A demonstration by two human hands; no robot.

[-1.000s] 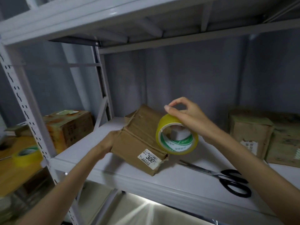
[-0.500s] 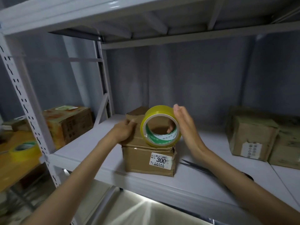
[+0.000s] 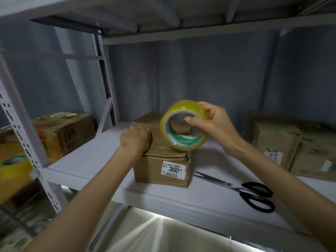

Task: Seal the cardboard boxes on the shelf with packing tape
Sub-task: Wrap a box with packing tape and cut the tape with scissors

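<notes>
- Left hand [image 3: 135, 138] curled against near-left top edge of cardboard box [image 3: 161, 166] on the shelf [image 3: 94, 151].
- Right hand [image 3: 212, 122] clamped on yellow tape roll [image 3: 183, 124], just above box.
- Scissors [image 3: 243, 191] lying right of box.

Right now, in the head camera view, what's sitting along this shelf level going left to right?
Tape roll on the side table → orange printed box → left hand → box labelled 300 → scissors → boxes at the right.

The box [image 3: 161, 160] is matt, creased brown cardboard; the tape roll [image 3: 183, 124] glossy yellow plastic; the shelf [image 3: 101, 153] smooth painted metal; the scissors [image 3: 236, 188] shiny steel, black plastic handles.
</notes>
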